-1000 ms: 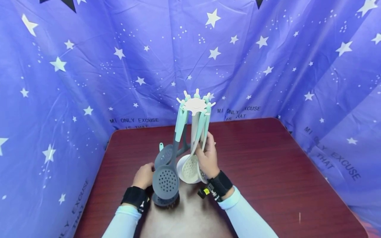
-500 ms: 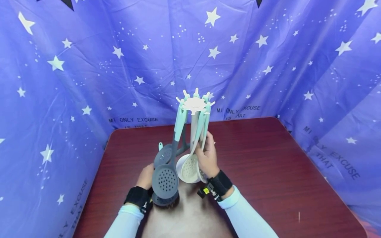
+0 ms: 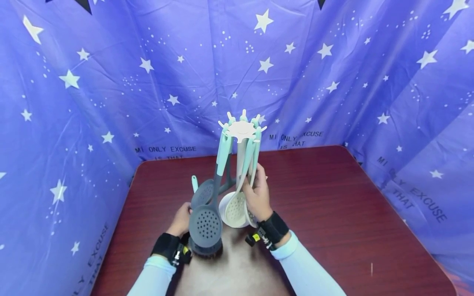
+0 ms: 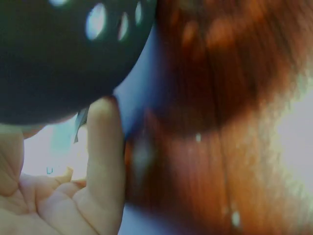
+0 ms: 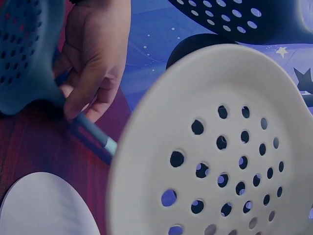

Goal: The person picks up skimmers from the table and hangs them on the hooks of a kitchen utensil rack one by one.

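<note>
My left hand [image 3: 181, 220] holds a dark grey skimmer by its neck, low at the left of the utensil stand [image 3: 242, 129]. The skimmer's teal handle [image 3: 194, 183] pokes up behind, and its perforated head [image 5: 29, 58] shows in the right wrist view. Thumb and fingers pinch the shaft there. My right hand [image 3: 258, 197] grips the stand around its white post, beside the hanging pale utensils. From the stand's hooks hang a grey skimmer [image 3: 205, 226], another grey perforated utensil [image 3: 203, 194] and a cream slotted spoon [image 3: 236, 209]. The right fingertips are partly hidden behind the post.
The stand's white round base [image 5: 49, 210] rests on a dark red wooden table [image 3: 326, 205]. Blue star-printed cloth [image 3: 296, 94] hangs close behind and along both sides. The hanging utensils stand between my two hands.
My left hand has shifted slightly, and the held skimmer has turned: its teal handle now reaches further left and higher, its head lies lower behind the hanging one. My right hand stays in place.
</note>
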`<state>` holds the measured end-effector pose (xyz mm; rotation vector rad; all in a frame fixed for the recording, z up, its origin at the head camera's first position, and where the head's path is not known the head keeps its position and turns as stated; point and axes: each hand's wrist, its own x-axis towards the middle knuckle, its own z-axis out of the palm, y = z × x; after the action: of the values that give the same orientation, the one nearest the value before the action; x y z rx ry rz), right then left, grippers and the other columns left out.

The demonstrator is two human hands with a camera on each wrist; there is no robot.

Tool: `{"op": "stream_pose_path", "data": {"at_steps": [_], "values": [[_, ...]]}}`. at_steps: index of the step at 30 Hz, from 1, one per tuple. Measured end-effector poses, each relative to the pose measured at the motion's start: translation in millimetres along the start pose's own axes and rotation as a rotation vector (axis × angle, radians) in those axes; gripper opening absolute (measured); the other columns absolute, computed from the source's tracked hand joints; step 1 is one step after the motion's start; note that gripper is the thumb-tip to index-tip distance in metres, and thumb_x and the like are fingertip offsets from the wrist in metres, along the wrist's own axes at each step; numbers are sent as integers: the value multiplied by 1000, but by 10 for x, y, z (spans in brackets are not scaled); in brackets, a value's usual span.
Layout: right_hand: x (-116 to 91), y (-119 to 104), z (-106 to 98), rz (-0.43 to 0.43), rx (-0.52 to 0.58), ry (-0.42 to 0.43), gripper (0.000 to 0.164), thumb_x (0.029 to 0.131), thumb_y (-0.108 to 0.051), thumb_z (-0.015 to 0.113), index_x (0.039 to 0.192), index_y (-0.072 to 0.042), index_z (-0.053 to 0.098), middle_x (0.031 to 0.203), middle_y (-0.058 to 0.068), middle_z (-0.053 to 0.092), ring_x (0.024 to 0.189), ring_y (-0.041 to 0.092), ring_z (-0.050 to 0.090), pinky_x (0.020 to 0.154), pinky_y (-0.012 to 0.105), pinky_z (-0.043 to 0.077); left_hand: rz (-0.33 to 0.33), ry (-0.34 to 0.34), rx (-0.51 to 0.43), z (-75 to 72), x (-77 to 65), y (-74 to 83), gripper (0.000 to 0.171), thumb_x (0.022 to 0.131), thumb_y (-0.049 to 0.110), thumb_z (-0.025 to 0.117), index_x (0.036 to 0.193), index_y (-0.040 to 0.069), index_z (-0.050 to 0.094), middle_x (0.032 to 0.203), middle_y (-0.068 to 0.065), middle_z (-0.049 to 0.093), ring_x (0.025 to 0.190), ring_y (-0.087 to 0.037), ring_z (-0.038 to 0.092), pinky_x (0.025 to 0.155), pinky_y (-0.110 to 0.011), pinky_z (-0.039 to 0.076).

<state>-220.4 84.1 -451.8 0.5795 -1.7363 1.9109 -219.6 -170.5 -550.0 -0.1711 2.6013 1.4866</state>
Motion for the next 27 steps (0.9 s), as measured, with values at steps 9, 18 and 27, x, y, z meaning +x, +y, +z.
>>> {"op": "stream_pose_path", "data": {"at_steps": [9, 18, 27], "values": [[-16, 15, 5, -12, -13, 9, 51, 100, 16, 50, 149, 5, 38, 132, 17, 57, 109, 13, 59, 88, 23, 53, 20, 139, 5, -382, -27, -15, 40, 92, 6, 68, 128, -2, 52, 99, -18, 70, 82, -22, 65, 73, -33, 52], [12, -262, 48, -21, -8, -2, 46, 100, 16, 49, 145, 12, 36, 128, 32, 56, 107, 11, 59, 88, 23, 53, 118, 409, -119, -874, -112, 295, 37, 96, 4, 70, 131, 3, 58, 100, -17, 68, 73, -4, 58, 65, -20, 47], [-11, -10, 2, -11, -12, 3, 51, 100, 17, 48, 149, 8, 35, 136, 31, 54, 113, 12, 58, 91, 24, 53, 250, 510, -295, -1062, -386, 648, 41, 97, 9, 73, 136, 7, 62, 100, -4, 67, 82, -5, 61, 71, -14, 50]]}}
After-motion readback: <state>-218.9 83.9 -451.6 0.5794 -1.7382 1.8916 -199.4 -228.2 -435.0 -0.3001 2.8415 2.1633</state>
